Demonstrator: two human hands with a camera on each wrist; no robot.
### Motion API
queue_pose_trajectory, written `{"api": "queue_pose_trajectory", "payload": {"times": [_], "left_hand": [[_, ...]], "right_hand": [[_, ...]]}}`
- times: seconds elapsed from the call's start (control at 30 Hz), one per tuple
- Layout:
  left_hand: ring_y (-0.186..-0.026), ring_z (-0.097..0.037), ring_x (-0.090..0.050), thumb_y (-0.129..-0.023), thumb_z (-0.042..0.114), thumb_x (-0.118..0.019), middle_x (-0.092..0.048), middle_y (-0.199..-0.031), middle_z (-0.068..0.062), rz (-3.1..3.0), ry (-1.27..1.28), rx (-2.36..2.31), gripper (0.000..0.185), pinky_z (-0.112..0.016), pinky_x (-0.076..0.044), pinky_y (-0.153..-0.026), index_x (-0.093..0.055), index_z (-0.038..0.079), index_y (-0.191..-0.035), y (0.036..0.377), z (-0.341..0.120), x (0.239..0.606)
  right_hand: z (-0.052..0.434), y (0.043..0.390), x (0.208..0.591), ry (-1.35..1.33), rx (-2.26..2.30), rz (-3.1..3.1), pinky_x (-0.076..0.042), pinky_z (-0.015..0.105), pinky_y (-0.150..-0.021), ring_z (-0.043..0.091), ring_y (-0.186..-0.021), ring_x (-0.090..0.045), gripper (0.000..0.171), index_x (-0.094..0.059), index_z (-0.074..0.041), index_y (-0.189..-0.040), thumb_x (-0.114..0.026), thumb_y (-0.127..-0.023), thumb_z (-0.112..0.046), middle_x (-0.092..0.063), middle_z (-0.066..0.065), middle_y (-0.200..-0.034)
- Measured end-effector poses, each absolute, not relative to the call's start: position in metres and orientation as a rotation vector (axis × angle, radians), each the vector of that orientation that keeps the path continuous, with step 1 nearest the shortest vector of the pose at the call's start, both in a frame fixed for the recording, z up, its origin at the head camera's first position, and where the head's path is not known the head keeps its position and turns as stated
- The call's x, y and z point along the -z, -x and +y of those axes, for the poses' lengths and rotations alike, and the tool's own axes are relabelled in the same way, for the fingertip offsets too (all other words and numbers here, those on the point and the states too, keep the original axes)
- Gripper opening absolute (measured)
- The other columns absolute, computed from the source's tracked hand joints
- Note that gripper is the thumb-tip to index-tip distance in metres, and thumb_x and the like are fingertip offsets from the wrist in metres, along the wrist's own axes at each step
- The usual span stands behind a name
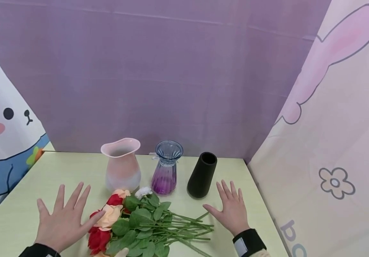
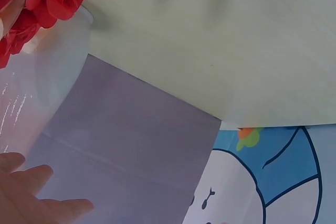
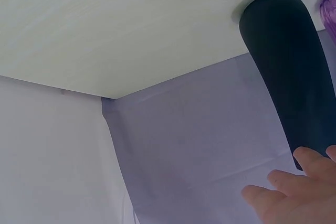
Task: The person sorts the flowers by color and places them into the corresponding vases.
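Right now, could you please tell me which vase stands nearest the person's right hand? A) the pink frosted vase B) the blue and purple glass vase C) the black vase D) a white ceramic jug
C: in the head view the black vase stands just beyond the right hand, whose fingers lie spread flat on the table.

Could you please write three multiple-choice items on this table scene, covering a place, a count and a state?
1. Where does the black vase stand?
A. right end of the row
B. left end
C. middle

2. How many vases stand on the table?
A. two
B. three
C. four

3. How is the left hand?
A. gripping a stem
B. fist
C. open, fingers spread

Answers: 1 A, it stands right of the purple glass vase and pink vase. 2 B, three show. 3 C, fingers lie straight beside the flowers.
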State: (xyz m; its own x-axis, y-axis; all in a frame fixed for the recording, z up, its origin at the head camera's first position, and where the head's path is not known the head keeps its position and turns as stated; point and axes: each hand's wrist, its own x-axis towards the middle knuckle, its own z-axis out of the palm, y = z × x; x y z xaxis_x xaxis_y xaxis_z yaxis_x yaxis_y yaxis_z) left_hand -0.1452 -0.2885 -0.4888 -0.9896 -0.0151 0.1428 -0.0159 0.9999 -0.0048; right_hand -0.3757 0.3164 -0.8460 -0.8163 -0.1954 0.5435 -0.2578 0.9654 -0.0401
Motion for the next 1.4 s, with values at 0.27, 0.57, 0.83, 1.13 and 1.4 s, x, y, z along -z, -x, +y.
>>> {"api": "queue_pose_trajectory", "payload": {"times": [0.27, 0.57, 0.83, 1.13, 1.4], "left_hand": [[-0.144, -0.045, 0.028, -0.069, 0.098, -0.037, 0.004, -0.167, -0.006, -2.926, -0.041, -0.065, 0.116, -0.072, 0.037, -0.091, -0.006, 0.033, -0.160, 0.185, -0.335, 0.564], [-0.143, -0.058, -0.008, -0.082, 0.087, -0.039, -0.027, -0.157, -0.027, -3.025, -0.070, 0.026, 0.109, -0.082, 0.017, -0.102, -0.034, 0.005, -0.153, 0.147, -0.282, 0.471], [-0.142, -0.059, -0.007, -0.081, 0.088, -0.036, -0.027, -0.156, -0.028, -3.035, -0.111, 0.046, 0.110, -0.083, 0.017, -0.101, -0.034, 0.005, -0.153, 0.147, -0.286, 0.472], [-0.143, -0.056, 0.016, -0.075, 0.095, -0.029, -0.009, -0.164, -0.021, -3.051, -0.141, 0.009, 0.116, -0.080, 0.029, -0.093, -0.015, 0.019, -0.160, 0.163, -0.319, 0.535], [-0.143, -0.055, 0.017, -0.072, 0.098, -0.028, -0.010, -0.165, -0.019, -3.009, -0.144, -0.016, 0.117, -0.077, 0.032, -0.092, -0.014, 0.022, -0.161, 0.168, -0.335, 0.570]], "right_hand": [[0.304, 0.377, 0.848, -0.398, -0.150, -2.497, 0.005, 0.056, -0.124, 0.028, -0.155, -0.007, 0.117, -0.022, -0.032, -0.159, -0.057, -0.064, -0.092, -0.015, -0.006, -0.167], [0.246, 0.367, 0.830, -0.486, -0.135, -2.489, 0.000, 0.045, -0.127, 0.023, -0.155, -0.007, 0.112, -0.022, -0.034, -0.158, -0.055, -0.067, -0.091, -0.014, -0.007, -0.167], [0.180, 0.341, 0.806, -0.612, -0.202, -2.483, -0.015, 0.042, -0.126, 0.022, -0.153, -0.020, 0.103, -0.031, -0.033, -0.155, -0.056, -0.071, -0.087, -0.027, -0.007, -0.163], [0.106, 0.269, 0.720, -0.818, -0.457, -2.582, -0.045, 0.035, -0.109, 0.014, -0.131, -0.051, 0.065, -0.059, -0.027, -0.137, -0.053, -0.089, -0.070, -0.056, -0.008, -0.140], [0.081, 0.340, 0.925, -0.974, -0.428, -2.467, -0.050, 0.033, -0.094, 0.008, -0.116, -0.054, 0.051, -0.056, -0.046, -0.130, -0.062, -0.085, -0.068, -0.059, -0.020, -0.123]]}}
